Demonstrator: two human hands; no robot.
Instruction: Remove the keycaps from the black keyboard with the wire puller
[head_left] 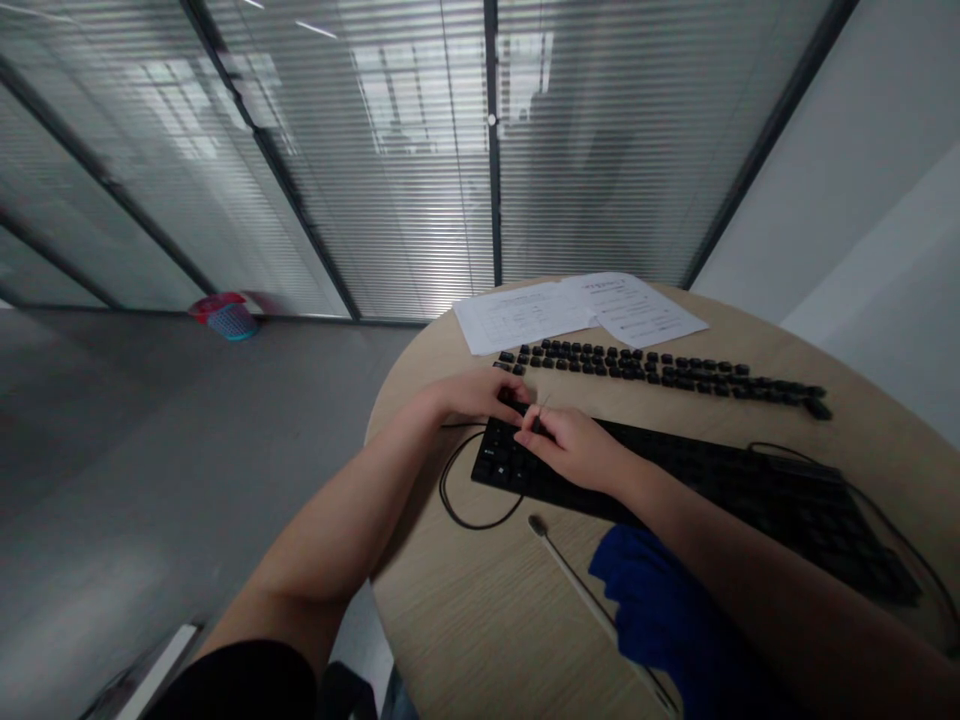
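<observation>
A black keyboard (675, 460) lies at an angle across the round wooden table, with dark keys in its lower left corner. My left hand (480, 393) rests at its upper left edge, thumb and fingers curled around a dark part there. Close beside it, my right hand (574, 445) is closed in a pinch over the keyboard's left part. A thin wire-like line rises from its fingertips; what it grips is too small to name. Behind the keyboard, several loose black keycaps (622, 362) lie in long rows.
White printed sheets (525, 312) lie at the table's far side. In front of the keyboard are a thin brush (574, 578) and a crumpled blue cloth (660, 610). A black cable (444, 490) loops at the left. A red and blue basket (231, 318) stands on the floor.
</observation>
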